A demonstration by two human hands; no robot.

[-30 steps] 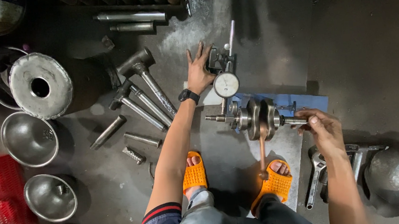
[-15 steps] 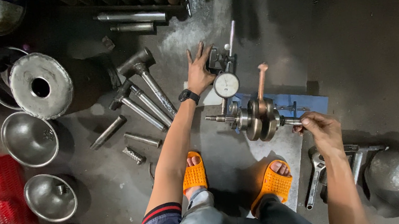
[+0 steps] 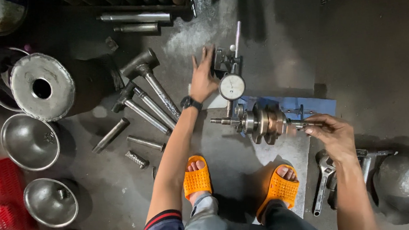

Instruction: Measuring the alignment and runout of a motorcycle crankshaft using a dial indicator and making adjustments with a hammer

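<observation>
Pinching the crankshaft (image 3: 264,121) end with right hand (image 3: 333,133), left hand (image 3: 203,77) flat, fingers spread, beside one dial gauge (image 3: 232,87); two hammers (image 3: 144,92), two wrenches (image 3: 329,178) nearby.

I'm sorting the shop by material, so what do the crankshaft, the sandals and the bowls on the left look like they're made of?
Crankshaft: bare steel by its look, grey with brownish webs.
Sandals: probably moulded plastic or rubber, matte orange, perforated.
Bowls: likely polished metal, with bright reflections.
</observation>
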